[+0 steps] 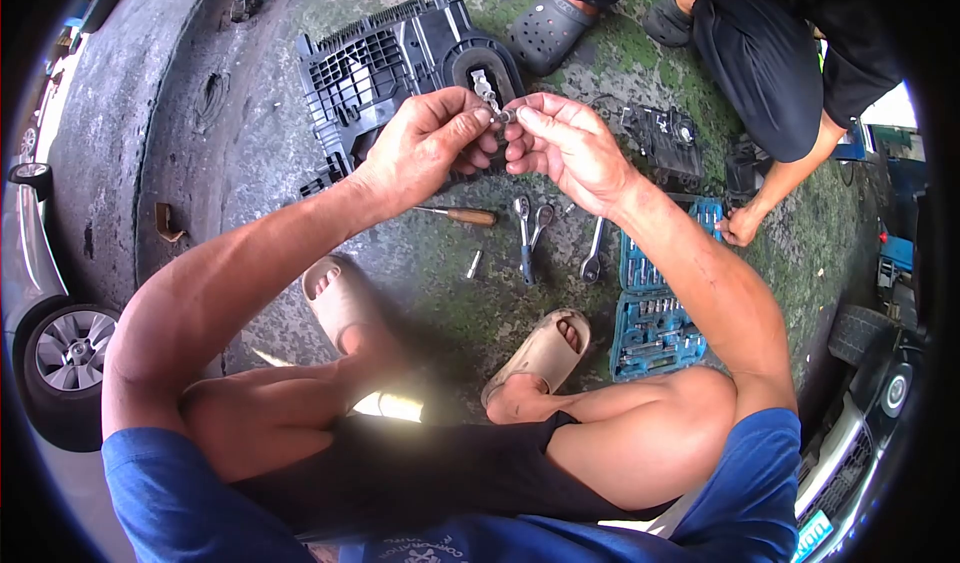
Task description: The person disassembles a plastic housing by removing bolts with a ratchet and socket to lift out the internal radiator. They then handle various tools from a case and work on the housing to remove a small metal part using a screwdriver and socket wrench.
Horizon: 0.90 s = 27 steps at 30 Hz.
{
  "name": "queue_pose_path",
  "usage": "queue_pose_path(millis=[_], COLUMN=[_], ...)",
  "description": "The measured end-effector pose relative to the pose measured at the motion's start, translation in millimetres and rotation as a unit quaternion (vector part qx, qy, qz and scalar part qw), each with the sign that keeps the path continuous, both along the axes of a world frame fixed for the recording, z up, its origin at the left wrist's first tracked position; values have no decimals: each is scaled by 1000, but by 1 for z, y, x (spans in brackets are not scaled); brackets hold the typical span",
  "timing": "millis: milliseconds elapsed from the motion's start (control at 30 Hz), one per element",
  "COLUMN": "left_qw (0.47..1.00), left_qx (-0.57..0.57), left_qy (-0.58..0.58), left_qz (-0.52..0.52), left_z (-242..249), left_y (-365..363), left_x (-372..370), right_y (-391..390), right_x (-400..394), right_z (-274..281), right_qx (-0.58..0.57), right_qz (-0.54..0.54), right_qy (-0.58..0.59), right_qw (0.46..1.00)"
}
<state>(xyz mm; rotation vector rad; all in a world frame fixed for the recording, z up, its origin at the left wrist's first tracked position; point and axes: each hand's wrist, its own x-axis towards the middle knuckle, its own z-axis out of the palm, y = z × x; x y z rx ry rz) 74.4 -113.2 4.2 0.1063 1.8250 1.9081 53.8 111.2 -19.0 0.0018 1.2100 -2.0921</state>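
Both my hands meet at the upper middle of the view, in front of a black plastic housing (pixel 375 73). My left hand (pixel 432 143) is closed with thumb and fingers pinched on a small metal part (pixel 484 87) that has a pale, jointed upper end. From the other side, my right hand (pixel 570 145) pinches a small metal cylinder (pixel 507 117) at the lower end of that part. Whether the two pieces are joined cannot be made out. The fingertips hide some of the metal.
On the ground lie a wooden-handled screwdriver (pixel 470 216), ratchets (pixel 526 238), another ratchet (pixel 592 255), a small socket piece (pixel 474 264) and a blue socket case (pixel 640 338). A black part (pixel 668 145) lies at right. Another person's hand (pixel 740 225) hangs beside the case.
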Motion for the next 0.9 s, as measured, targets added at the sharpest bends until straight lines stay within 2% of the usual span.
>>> queue_pose_path(millis=[467, 667, 800, 900], left_qw=[1000, 999, 998, 994], left_qx=[0, -23, -23, -2], left_qy=[-15, -2, -41, -86], left_qz=[-8, 24, 49, 63], left_z=[-4, -18, -15, -16], left_y=[-4, -6, -2, 4], left_x=[0, -2, 1, 4], right_y=[-2, -3, -4, 1], right_x=[3, 6, 11, 10], right_z=[-2, -1, -8, -14], right_qx=[57, 137, 134, 87], right_qz=[-47, 29, 72, 105], right_qy=[17, 69, 69, 19], right_qw=[997, 988, 986, 991])
